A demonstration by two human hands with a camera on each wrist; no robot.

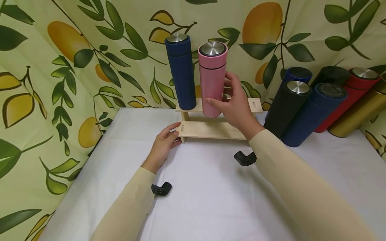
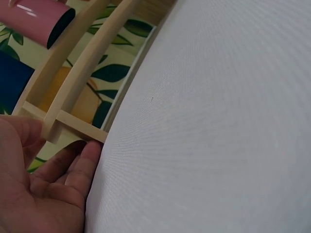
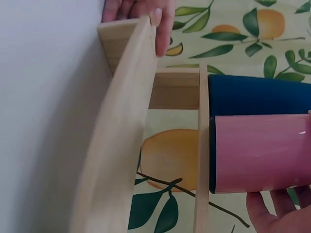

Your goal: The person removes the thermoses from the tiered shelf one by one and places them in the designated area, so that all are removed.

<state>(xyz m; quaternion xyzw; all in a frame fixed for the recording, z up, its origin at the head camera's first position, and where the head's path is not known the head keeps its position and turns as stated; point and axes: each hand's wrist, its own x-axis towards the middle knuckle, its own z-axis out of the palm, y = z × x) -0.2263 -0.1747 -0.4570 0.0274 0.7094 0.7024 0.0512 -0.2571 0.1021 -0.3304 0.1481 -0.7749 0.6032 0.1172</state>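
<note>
A pink thermos bottle [image 1: 212, 83] with a steel-topped lid stands upright in my right hand [image 1: 238, 103], which grips it round its lower right side. Its base is at the upper tier of a two-tier wooden rack [image 1: 211, 130]; whether it touches the wood I cannot tell. To its left, a dark blue thermos bottle [image 1: 181, 73] stands on that upper tier. At the left end of the lower tier, my left hand [image 1: 163, 142] holds the rack's corner between thumb and fingers. The left wrist view shows these fingers [image 2: 73, 174] bent against the end piece.
Several more thermos bottles stand at the right: black [image 1: 286, 110], blue [image 1: 313, 115], red [image 1: 346, 100] and gold [image 1: 362, 112]. A white cloth [image 1: 205, 201] covers the table. Behind hangs a fruit-patterned curtain [image 1: 120, 50]. Black wrist devices [image 1: 161, 189] sit at both sleeves.
</note>
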